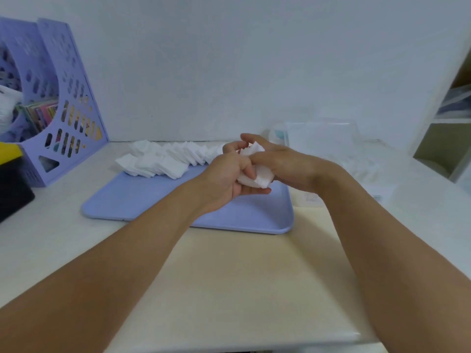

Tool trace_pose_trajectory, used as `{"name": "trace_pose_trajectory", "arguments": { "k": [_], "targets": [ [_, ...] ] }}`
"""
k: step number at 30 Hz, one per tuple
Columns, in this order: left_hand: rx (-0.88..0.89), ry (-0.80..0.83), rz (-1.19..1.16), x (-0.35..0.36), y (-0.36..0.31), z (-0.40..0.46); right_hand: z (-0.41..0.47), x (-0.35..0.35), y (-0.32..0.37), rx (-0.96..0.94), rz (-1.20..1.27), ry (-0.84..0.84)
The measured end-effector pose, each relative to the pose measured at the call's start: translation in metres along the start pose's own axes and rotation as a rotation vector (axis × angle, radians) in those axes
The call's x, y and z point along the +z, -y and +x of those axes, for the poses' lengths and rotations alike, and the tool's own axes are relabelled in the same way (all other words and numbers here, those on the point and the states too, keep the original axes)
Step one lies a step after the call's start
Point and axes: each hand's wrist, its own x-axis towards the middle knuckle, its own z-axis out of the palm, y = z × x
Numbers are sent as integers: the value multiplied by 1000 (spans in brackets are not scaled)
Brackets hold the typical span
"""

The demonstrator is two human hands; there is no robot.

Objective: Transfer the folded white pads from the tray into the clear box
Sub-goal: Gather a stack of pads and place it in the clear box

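A lavender tray (142, 205) lies on the table, with several folded white pads (163, 159) spread in a row along its far edge. Above the tray's right part, my left hand (229, 174) and my right hand (277, 161) together grip a bunch of white pads (257, 174), fingers curled round it from both sides. The clear box (323, 138) stands behind and right of the hands, against the wall, faint and partly hidden by my right hand.
A purple perforated file holder (63, 103) with books stands at the far left, a black and yellow object (12, 179) in front of it. A white shelf unit (448, 138) is at the right. Some clear packaging (362, 166) lies right of the tray.
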Motion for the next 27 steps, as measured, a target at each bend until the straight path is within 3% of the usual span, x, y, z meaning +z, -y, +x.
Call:
{"name": "trace_pose_trajectory", "arguments": {
  "k": [3,10,13,15,17,21,24,27],
  "targets": [
    [3,-21,-8,19,-7,15,-15,-33,3,-45,114,-21],
    [97,-115,58,58,7,48,-35,-83,-11,-26,-139,-298],
    [402,-219,428,57,19,55,-30,-96,-14,-16,-85,-624],
    [590,-180,760,47,30,53,-28,-103,-15,62,-32,-738],
    [629,-64,980,37,43,52,-28,-101,-16,212,-159,-684],
    [570,-48,1000,29,52,51,-18,-83,-21,389,-559,-567],
    [621,-34,1067,29,49,50,-6,-76,-33,411,-721,-646],
    [649,91,1146,26,48,49,0,-72,-40,386,-823,-752]
  ]
}}
